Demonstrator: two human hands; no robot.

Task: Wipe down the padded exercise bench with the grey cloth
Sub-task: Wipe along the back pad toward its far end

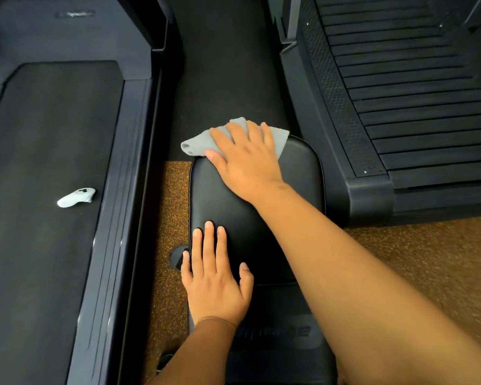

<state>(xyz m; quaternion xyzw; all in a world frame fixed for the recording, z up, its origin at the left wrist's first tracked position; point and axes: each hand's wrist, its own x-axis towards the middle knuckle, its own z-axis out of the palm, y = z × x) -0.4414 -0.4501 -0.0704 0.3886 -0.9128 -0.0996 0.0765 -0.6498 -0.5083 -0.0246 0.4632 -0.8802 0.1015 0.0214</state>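
The left hand (215, 284) is lying flat near the 6 o'clock end of the padded exercise bench (297, 173), fingers straight and slightly spread, palm down on the black vinyl and grasping nothing. Just under its wrist, toward 6 o'clock, a seam is crossing the padding, with a blurred logo plate that is too soft to read.

The right arm is reaching in from 4 o'clock across the pad. The right hand (246, 158) is pressing down at the 12 o'clock end of the bench with its fingers extended and spread over the grey cloth (199, 143), flattening it against the pad rather than clutching it. The cloth is bunching out from under the fingers toward 10 o'clock, overhanging the rounded far edge of the bench, and a corner is showing past the fingers at 1 o'clock.

Speckled brown flooring (174, 207) is showing beside the bench at 9 o'clock and at 3 o'clock. Further toward 9 o'clock, a small white controller-like object (76, 197) is lying on a dark treadmill belt (47, 134). At 2 o'clock a slatted black machine deck (417, 101) is rising.
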